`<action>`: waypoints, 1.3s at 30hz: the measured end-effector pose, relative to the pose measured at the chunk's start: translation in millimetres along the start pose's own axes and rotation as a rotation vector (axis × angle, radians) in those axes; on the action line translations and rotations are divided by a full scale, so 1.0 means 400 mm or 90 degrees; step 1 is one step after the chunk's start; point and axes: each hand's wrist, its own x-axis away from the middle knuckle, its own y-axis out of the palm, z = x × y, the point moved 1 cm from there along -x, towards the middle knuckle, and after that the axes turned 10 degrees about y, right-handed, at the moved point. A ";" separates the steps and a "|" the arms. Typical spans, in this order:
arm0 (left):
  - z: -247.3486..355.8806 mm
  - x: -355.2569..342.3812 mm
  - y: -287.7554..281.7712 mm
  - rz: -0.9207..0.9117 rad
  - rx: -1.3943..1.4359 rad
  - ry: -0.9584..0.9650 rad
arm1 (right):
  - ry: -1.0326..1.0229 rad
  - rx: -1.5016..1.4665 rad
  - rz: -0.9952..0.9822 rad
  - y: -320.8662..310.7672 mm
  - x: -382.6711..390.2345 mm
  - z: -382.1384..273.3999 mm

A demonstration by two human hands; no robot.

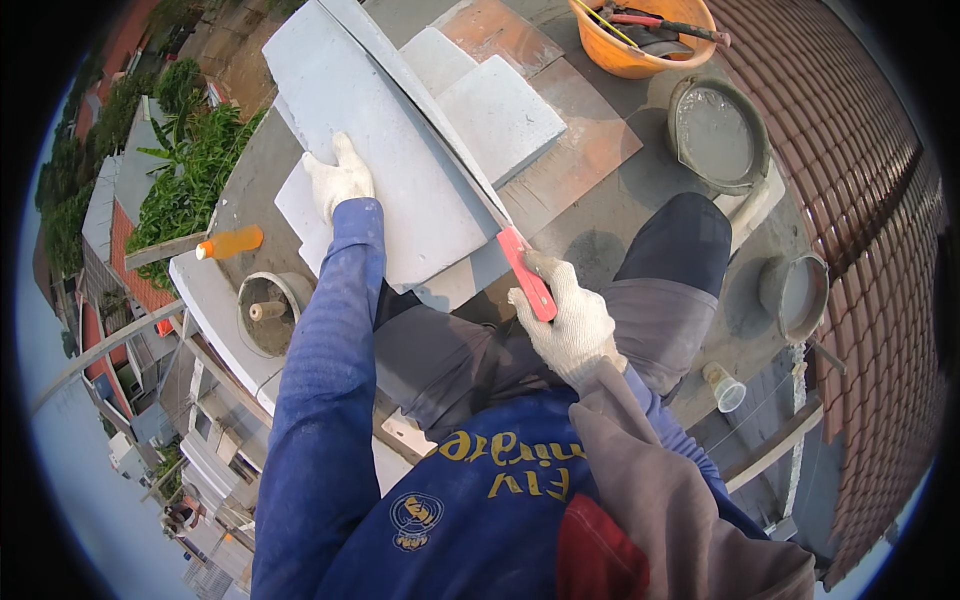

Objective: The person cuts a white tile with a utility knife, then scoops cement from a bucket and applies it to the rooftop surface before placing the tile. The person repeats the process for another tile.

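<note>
My left hand [340, 182], in a white knit glove, lies on a pale grey board [400, 215] with its fingers apart, pressing on the left part of the surface. In my right hand [568, 318], gloved likewise, is the red handle of a handsaw [527, 275]. Its long blade runs away from me along the board, toward the far edge of the view. Whether the teeth sit inside a cut is hard to make out. Smaller pale slabs [500, 115] lie to the right, on top of reddish-brown square tiles [590, 140].
An orange basin [640, 50] holds tools at the far right. Round tubs of grey liquid [715, 135] and a clear cup [724, 388] stand at right, beside brown roof tiles [850, 130]. An orange bottle [230, 242] and a bucket [273, 338] are near the left edge, above a drop.
</note>
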 end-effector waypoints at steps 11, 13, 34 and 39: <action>-0.017 -0.010 -0.033 -0.031 -0.023 -0.047 | -0.081 -0.017 0.054 0.019 0.039 0.038; 0.020 -0.012 -0.020 -0.056 0.015 -0.038 | -0.166 -0.027 0.119 0.032 0.073 0.166; -0.010 0.007 -0.042 -0.031 0.068 -0.017 | -0.007 0.012 0.052 0.053 0.002 0.070; 0.001 0.007 -0.049 -0.027 0.116 0.015 | 0.041 -0.027 -0.017 0.036 0.004 0.054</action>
